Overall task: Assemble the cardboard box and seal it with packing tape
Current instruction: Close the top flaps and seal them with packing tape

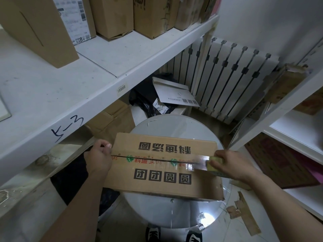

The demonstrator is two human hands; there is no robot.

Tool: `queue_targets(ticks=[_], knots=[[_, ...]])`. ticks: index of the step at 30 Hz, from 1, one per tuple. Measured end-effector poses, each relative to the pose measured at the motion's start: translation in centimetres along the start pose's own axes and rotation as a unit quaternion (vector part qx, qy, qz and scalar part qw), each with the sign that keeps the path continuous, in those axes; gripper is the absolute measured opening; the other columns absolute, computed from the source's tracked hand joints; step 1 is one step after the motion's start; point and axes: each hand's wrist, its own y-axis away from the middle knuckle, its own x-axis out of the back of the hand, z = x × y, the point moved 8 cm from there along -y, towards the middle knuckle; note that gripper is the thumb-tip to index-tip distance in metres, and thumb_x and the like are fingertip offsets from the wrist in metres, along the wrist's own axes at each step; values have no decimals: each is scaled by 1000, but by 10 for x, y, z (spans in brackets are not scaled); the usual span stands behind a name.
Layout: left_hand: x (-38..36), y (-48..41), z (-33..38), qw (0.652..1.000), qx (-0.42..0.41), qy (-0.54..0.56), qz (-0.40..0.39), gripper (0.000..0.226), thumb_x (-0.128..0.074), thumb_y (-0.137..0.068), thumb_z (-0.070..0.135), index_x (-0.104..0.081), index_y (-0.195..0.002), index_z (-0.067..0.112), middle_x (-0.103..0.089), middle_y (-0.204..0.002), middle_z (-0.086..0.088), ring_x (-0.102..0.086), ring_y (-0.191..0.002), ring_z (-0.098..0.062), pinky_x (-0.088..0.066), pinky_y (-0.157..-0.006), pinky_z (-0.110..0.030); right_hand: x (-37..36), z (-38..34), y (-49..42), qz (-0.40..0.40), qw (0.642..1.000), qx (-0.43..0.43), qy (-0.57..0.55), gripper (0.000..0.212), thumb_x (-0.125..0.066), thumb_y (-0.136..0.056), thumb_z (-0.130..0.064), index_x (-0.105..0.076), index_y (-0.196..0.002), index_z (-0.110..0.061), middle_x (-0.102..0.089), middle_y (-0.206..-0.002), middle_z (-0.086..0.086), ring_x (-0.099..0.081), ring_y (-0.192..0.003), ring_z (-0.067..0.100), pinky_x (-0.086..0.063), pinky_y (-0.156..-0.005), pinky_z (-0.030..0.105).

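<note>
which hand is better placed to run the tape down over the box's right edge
Right. The right hand grips the yellowish tape roll at the right end of the seam on the brown cardboard box; the left hand grips the box's left edge.

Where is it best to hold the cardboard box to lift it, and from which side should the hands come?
Probably grip its two short ends, coming from left and right: the cardboard box lies flat on the round table, wider than deep.
</note>
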Motion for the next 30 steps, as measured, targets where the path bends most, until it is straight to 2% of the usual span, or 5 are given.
queue_targets(ticks=[11,15,18,23,30], knots=[[0,-2,0,998,30,48,3,5,-57,-96,23,-56,-91,24,-59,-79,3,-56,-101,-36,-49,-77,-47,4,5,-2,-3,995,-60,78,38,-49,-89,-62,-62,-100,-29,-58,-84,-5,-57,-80,16,-41,-57,27],[-2,-2,7,995,45,85,-16,4,-55,-97,22,-56,-95,18,-62,-86,-1,-59,-93,-27,-46,-72,-37,10,7,-2,5,995,-56,88,43,-48,-88,-64,-61,-107,-28,-58,-86,-5,-58,-81,16,-48,-65,29],[-2,-1,14,993,40,105,-33,6,-54,-98,21,-53,-101,16,-61,-90,0,-58,-83,-16,-43,-64,-29,11,9,1,-1,998,-52,39,37,-51,-87,-63,-62,-98,-30,-61,-86,-5,-58,-81,15,-45,-63,29],[-11,2,8,984,73,149,-61,16,-58,-96,17,-48,-108,22,-57,-106,0,-60,-87,-13,-57,-73,-44,13,15,8,-7,996,-42,-76,31,-60,-85,-55,-63,-75,-26,-64,-79,-1,-60,-76,17,-48,-68,36],[-24,14,3,977,100,176,-67,30,-61,-93,9,-46,-114,24,-54,-108,1,-60,-95,-18,-57,-67,-34,10,19,15,-22,992,-39,-122,28,-63,-86,-47,-65,-73,-22,-64,-77,1,-60,-76,19,-49,-71,38]])
